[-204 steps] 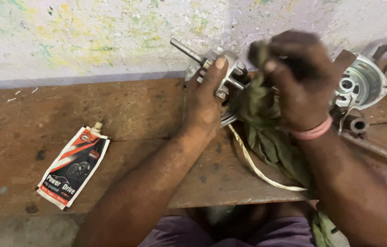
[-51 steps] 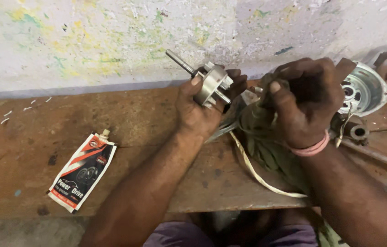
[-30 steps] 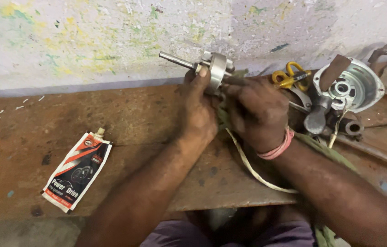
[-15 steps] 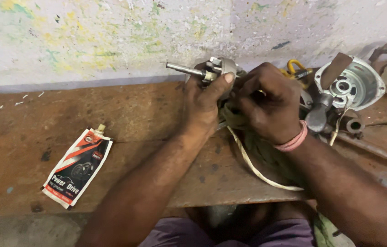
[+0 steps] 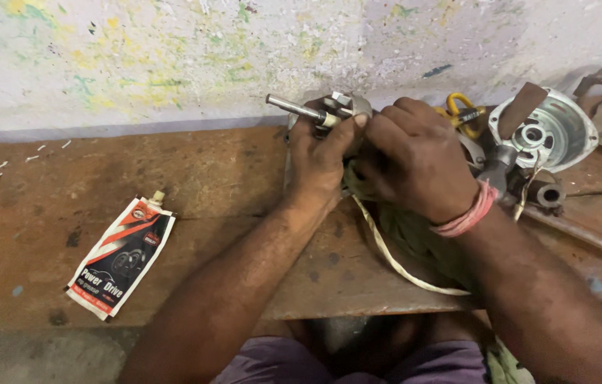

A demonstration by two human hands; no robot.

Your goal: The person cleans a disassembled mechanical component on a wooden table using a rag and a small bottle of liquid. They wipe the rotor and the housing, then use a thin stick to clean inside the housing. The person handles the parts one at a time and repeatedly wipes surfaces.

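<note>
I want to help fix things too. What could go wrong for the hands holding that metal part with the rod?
Three risks, judged from the view:
1. The left hand and right hand crowd the small metal part; it might slip, or its edges pinch a finger.
2. The rod sticks out bare and could poke.
3. The cord hangs over the bench edge; an arm could snag it and drag things off.

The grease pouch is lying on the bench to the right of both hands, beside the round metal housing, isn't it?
Not quite: the head view shows the grease pouch lying on the bench to the left of both hands, far from the round metal housing, which sits on the right.
</note>
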